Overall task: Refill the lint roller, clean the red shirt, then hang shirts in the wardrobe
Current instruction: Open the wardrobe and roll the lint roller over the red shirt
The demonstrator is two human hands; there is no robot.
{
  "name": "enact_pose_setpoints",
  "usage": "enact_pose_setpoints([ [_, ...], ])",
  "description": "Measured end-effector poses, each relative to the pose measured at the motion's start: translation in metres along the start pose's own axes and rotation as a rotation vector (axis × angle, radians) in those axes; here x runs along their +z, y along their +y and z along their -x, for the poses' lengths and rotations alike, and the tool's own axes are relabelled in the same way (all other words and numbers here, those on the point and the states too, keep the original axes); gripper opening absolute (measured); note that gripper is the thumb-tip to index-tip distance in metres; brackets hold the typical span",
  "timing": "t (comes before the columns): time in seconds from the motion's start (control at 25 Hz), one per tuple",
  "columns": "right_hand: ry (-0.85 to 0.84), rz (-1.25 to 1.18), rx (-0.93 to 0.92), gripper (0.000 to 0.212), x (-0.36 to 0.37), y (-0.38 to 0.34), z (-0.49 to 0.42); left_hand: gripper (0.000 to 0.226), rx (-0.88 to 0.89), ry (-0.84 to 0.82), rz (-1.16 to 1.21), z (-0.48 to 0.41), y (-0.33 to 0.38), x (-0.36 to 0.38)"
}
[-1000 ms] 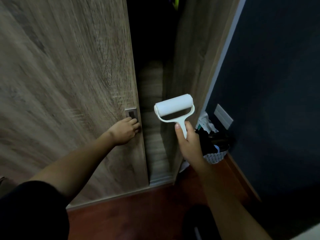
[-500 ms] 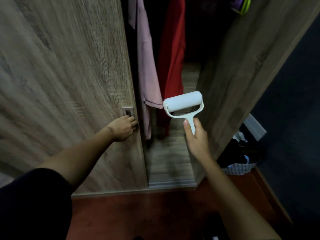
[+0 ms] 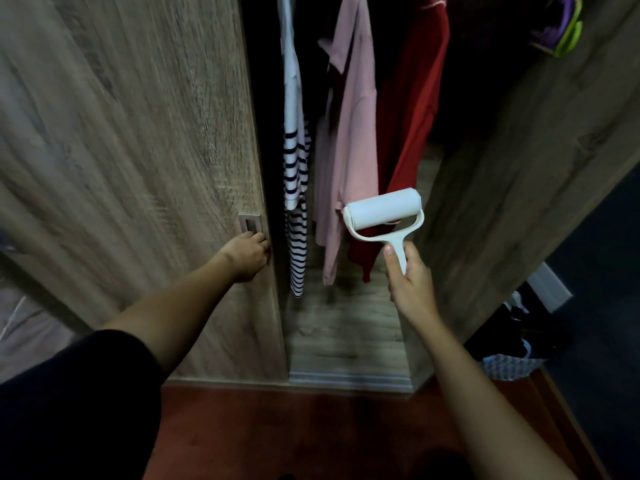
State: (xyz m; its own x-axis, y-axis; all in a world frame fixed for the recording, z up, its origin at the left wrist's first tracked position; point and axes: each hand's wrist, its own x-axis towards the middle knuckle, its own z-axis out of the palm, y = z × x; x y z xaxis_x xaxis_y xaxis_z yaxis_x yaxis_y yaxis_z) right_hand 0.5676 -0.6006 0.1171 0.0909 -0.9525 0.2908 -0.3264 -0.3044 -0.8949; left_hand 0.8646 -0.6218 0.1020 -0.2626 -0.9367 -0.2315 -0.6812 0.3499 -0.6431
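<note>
My right hand (image 3: 412, 282) grips the handle of a white lint roller (image 3: 382, 209), held upright in front of the open wardrobe. Just behind the roller hangs a red shirt (image 3: 412, 109). A pink shirt (image 3: 353, 140) hangs to its left, and a white top with dark stripes (image 3: 295, 174) hangs further left. My left hand (image 3: 247, 256) holds the edge of the wooden sliding door (image 3: 138, 150), just below its metal recessed handle (image 3: 250, 223); its fingertips curl round the door edge.
The wardrobe's wooden side panel (image 3: 519, 188) stands on the right. A patterned basket (image 3: 509, 365) with dark items sits on the floor by the dark wall (image 3: 606, 271). A purple and green item (image 3: 561, 29) hangs at the top right. Red-brown floor (image 3: 294, 431) lies below.
The sliding door has moved left, widening the opening. The pink and red shirts, then the striped top, have come into view. My right hand with the roller has stayed in front of the opening.
</note>
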Motion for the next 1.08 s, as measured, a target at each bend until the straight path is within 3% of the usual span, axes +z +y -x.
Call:
enact_pose_setpoints([
  [0.44,-0.007,-0.008,-0.037,0.014,0.004,-0.016,-0.008,0.044,-0.079,-0.139,0.083,0.018,-0.018,0.007],
  [0.68,0.011,-0.055,-0.032,0.013,0.002,-0.015,-0.011,0.032,-0.094,-0.214,0.179,0.015,-0.015,-0.017],
  [0.76,0.054,-0.079,-0.013,0.015,0.0,-0.014,-0.012,0.024,-0.068,-0.014,0.244,0.01,-0.005,-0.044],
  [0.88,0.185,-0.111,0.052,0.022,-0.005,-0.01,-0.015,0.037,-0.172,0.611,0.51,-0.005,0.007,-0.088],
  [0.96,0.248,-0.107,0.089,0.023,-0.013,-0.007,-0.014,0.032,-0.252,0.924,0.707,-0.016,0.011,-0.113],
  [1.08,0.295,-0.118,0.099,0.02,-0.032,-0.003,-0.014,0.036,-0.285,0.987,1.0,-0.037,0.014,-0.157],
])
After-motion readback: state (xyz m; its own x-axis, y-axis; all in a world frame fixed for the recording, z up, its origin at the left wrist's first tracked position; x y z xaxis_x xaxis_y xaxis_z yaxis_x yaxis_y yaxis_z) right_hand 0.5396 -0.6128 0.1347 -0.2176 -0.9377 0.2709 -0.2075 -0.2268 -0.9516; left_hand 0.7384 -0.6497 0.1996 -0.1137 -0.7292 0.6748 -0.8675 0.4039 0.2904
